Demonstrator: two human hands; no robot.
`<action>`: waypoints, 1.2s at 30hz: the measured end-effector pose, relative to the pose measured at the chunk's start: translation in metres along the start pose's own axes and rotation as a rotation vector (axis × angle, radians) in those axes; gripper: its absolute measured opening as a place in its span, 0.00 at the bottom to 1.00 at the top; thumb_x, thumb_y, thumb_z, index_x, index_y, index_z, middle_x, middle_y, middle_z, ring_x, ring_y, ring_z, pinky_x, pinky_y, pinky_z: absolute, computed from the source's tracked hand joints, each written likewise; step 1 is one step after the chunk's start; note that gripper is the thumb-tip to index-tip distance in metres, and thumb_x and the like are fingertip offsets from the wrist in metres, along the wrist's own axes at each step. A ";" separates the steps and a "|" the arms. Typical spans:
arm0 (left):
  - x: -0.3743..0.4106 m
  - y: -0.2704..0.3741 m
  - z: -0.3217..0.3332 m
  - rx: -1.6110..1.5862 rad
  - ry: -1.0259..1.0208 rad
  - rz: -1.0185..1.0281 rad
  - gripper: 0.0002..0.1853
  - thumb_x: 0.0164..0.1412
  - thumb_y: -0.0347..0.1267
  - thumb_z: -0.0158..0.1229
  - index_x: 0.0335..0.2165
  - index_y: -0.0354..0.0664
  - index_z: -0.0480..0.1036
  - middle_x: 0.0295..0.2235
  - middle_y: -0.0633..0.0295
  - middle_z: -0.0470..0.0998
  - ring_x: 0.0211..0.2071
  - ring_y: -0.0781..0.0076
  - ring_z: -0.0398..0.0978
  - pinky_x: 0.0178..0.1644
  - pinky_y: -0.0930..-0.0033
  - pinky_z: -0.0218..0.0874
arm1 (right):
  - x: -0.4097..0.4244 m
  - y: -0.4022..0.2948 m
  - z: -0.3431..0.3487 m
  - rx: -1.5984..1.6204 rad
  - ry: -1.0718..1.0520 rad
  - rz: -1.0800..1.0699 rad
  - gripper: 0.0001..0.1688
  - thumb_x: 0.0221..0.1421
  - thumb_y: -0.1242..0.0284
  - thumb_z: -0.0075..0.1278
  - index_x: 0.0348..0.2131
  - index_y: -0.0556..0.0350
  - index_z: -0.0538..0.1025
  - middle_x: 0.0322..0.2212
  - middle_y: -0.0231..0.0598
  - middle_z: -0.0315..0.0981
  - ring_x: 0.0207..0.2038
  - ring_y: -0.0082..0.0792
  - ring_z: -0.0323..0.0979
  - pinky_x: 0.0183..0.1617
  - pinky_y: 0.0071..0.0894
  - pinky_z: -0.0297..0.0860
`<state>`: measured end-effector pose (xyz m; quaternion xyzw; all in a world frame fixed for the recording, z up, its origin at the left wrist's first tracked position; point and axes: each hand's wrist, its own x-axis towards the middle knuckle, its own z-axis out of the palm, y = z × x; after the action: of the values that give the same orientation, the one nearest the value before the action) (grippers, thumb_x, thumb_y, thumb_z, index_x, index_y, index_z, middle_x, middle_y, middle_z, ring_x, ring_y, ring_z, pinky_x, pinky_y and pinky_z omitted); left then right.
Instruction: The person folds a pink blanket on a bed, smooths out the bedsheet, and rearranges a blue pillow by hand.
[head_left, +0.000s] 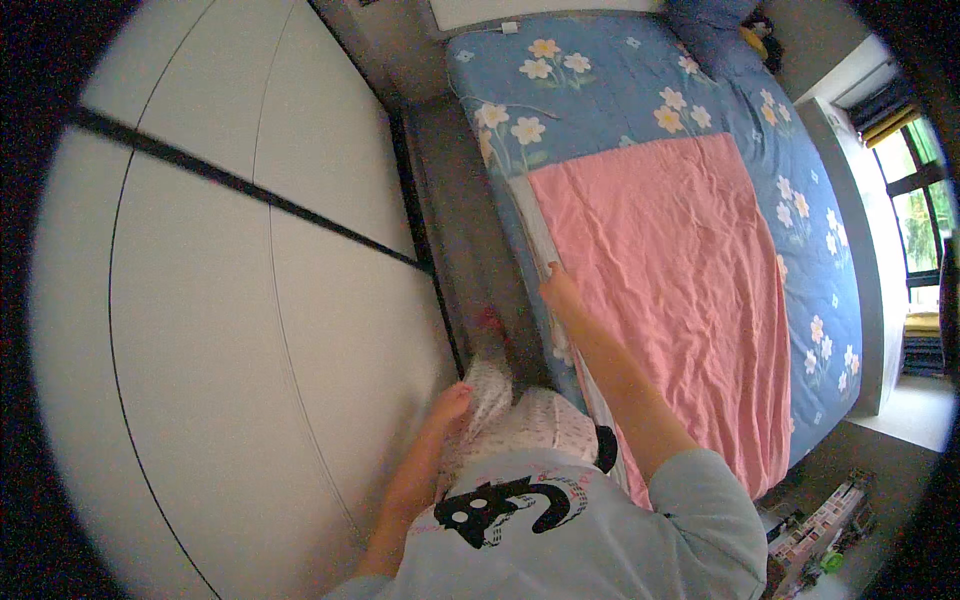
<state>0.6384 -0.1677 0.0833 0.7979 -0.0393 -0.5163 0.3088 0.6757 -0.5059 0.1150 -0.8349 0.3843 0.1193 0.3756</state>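
A pink blanket with a pale grey underside lies wrinkled over the blue floral bedding. At the blanket's near side edge is my right hand, its thumb pointing up. The fingers are mostly hidden, so whether they pinch the edge or only rest by it is unclear. My left hand hangs low beside my patterned trousers, near the white panels. Its fingers look curled, and nothing shows in it, but the palm is turned from view.
White cabinet-like panels with a black strip rise on the left. A narrow strip of grey floor runs between them and the bed. A white cable with a plug lies on the bedding. A window is at the right; a cluttered shelf stands below.
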 end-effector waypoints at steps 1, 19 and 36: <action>0.012 0.002 -0.014 0.034 0.020 0.013 0.13 0.47 0.34 0.47 0.34 0.41 0.64 0.27 0.59 0.70 0.27 0.71 0.67 0.31 0.72 0.58 | 0.000 -0.015 0.002 -0.071 0.045 -0.020 0.26 0.39 0.72 0.39 0.43 0.54 0.58 0.37 0.47 0.59 0.34 0.41 0.64 0.33 0.36 0.63; 0.160 0.171 -0.159 0.220 -0.062 0.046 0.13 0.49 0.35 0.45 0.34 0.42 0.64 0.30 0.56 0.69 0.30 0.65 0.68 0.34 0.68 0.58 | 0.256 -0.098 0.023 -1.033 -0.330 -0.218 0.18 0.38 0.70 0.43 0.34 0.54 0.67 0.31 0.40 0.66 0.33 0.40 0.66 0.34 0.48 0.59; 0.226 0.441 -0.019 -0.500 -1.580 -0.785 0.25 0.53 0.47 0.32 0.41 0.41 0.59 0.35 0.57 0.67 0.38 0.62 0.65 0.41 0.62 0.57 | 0.082 -0.119 -0.233 0.075 0.425 0.346 0.12 0.27 0.78 0.47 0.22 0.54 0.66 0.20 0.42 0.66 0.27 0.44 0.65 0.27 0.37 0.61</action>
<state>0.8724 -0.6007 0.1432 0.0788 0.1476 -0.9731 0.1581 0.7969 -0.6681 0.2993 -0.7487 0.5954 -0.0105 0.2911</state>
